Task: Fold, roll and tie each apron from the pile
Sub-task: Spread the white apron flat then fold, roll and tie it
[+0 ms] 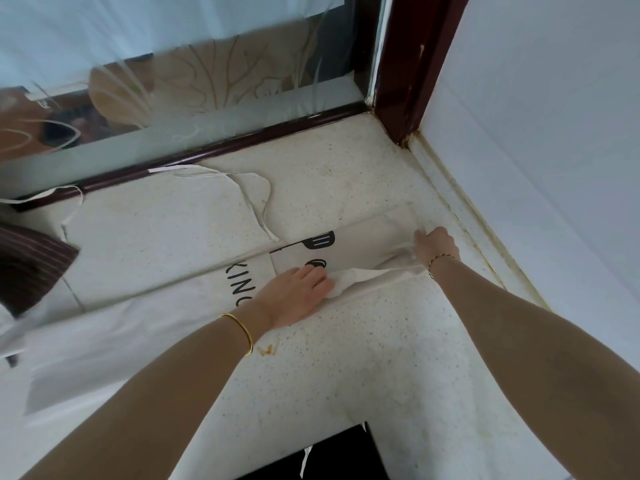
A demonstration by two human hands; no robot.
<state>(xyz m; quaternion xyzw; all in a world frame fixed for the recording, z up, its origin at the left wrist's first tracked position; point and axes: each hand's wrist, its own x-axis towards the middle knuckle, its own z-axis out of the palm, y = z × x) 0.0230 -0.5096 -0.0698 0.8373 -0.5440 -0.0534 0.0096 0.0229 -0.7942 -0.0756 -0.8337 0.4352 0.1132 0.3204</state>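
Apron: thin, floppy cotton from what I can see, so I'd say it weighs nothing and slides easily on the stone.
Right hand: my fingers pinch the far end of the folded strip near the wall.
Left hand: fingers straight, pressing the fold flat, nothing gripped.
Best hold: probably the fold edge, both ends, or it'll sag.
Look: off-white, black utensil print and "KING" lettering, loose ties trailing behind it.
Where: on the speckled counter, below the window.
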